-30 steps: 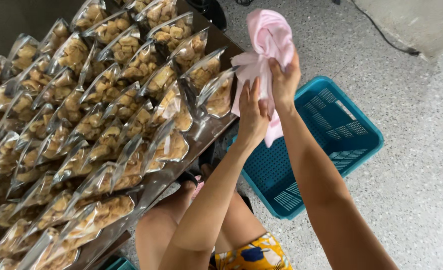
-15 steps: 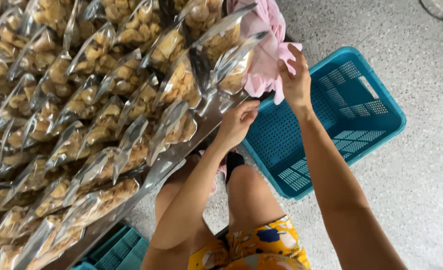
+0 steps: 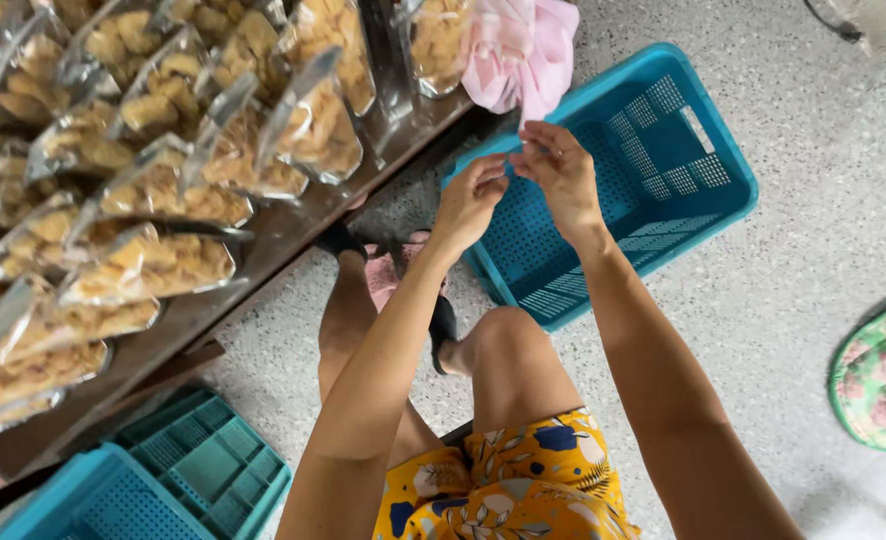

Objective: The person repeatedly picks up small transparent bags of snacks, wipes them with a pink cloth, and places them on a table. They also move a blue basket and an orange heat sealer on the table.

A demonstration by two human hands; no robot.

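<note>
Left hand [image 3: 471,195]: raised over the blue basket [image 3: 715,178], fingertips pinched toward the right hand; the grip looks clenched on something very small, too small to make out.
Right hand [image 3: 559,172]: fingers curled, tips meeting those of the left hand just below the pink cloth [image 3: 519,48]; whether its grip holds anything I cannot tell.
Pink cloth: soft, crumpled fabric lying at the edge of the surface [image 3: 293,235], one corner hanging down just above both hands, touching neither.
Step in hand, as a judgement: fine fingertip work between the two hands; it goes best with the wrists steady, the hands kept close together and the pinch light, over the basket so that anything dropped lands inside.
Blue basket: rigid plastic, rectangular, perforated floor and slotted walls, standing on the speckled floor [image 3: 813,300] directly beneath the hands.
Snack bags [image 3: 153,265]: clear glossy film, pillow-shaped, packed with pale golden crisp pieces, overlapping in rows across the dark surface.
Second basket [image 3: 178,485]: same blue latticed plastic, low at the left, under the surface's edge.
Cushion [image 3: 883,375]: round, green and pink floral fabric, well apart at the right.
</note>
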